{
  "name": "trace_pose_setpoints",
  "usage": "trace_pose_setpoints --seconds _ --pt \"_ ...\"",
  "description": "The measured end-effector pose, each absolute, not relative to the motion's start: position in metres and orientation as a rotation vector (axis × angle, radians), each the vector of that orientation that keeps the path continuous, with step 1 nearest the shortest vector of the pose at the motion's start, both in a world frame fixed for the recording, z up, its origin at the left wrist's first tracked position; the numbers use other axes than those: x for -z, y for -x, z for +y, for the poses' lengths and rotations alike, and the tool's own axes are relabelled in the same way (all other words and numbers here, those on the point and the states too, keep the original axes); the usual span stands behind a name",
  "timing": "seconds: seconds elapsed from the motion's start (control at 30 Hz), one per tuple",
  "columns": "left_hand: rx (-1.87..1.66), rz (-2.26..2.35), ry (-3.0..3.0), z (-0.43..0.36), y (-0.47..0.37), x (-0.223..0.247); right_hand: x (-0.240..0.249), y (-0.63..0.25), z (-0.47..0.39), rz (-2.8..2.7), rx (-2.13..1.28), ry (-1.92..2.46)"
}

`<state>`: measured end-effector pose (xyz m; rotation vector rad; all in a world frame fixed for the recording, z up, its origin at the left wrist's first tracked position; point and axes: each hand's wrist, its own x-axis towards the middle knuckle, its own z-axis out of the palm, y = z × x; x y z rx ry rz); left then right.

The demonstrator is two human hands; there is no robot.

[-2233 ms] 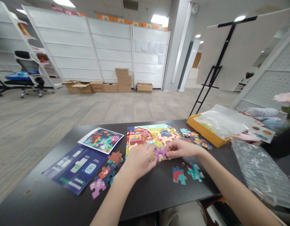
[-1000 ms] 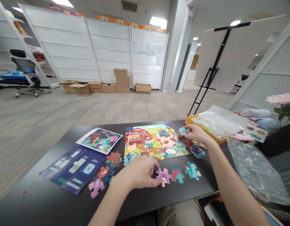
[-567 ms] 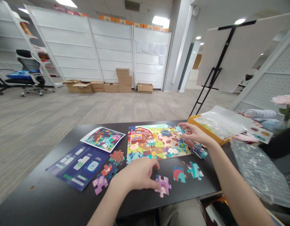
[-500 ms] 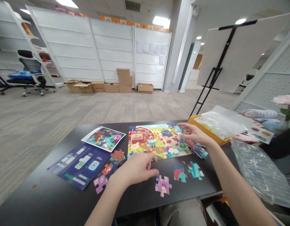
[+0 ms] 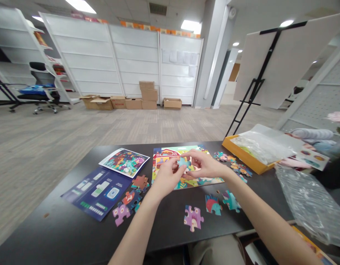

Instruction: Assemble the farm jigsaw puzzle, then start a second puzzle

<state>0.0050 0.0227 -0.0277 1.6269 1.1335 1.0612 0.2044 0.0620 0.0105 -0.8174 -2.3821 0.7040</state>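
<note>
A light-blue jigsaw puzzle piece (image 5: 183,162) is pinched between my left hand (image 5: 167,176) and my right hand (image 5: 205,163), whose fingertips meet around it. Both hands are above the farm-scene puzzle picture (image 5: 162,151), which they partly cover. Nearer to me lie a purple puzzle piece (image 5: 193,218), a red-and-teal piece (image 5: 213,204) and a teal piece (image 5: 231,201), the last beside my right forearm. Left of my left wrist is a loose group of pieces (image 5: 129,198). More pieces (image 5: 241,169) are spread right of the picture.
A colourful reference picture (image 5: 124,162) overlaps a dark-blue leaflet (image 5: 96,193) on the left of the black table (image 5: 67,228). At the right stand a yellow open box (image 5: 252,156) and clear plastic wrapping (image 5: 310,200). An easel (image 5: 252,92) rises beyond.
My right hand has moved left from the picture's right edge, bringing a light-blue puzzle piece to the middle. My left hand has risen forward to meet it, and its fingers have closed on the piece.
</note>
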Motion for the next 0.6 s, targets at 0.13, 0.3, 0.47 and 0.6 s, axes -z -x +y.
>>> trace_pose_setpoints --seconds 0.13,0.3,0.47,0.6 --pt "-0.995 1.169 -1.661 0.030 -0.006 0.034 0.003 -0.211 0.070 -2.294 -0.943 0.857" --pt "-1.006 1.210 -1.647 0.031 -0.007 0.030 0.002 -0.226 0.078 -2.130 -1.239 0.881" --pt "-1.030 1.218 -1.689 0.030 -0.011 0.025 0.005 -0.225 0.079 -2.136 -1.230 0.859" --pt "-1.028 1.228 -1.702 0.030 -0.018 0.026 0.009 -0.226 0.082 -2.105 -1.184 0.865"
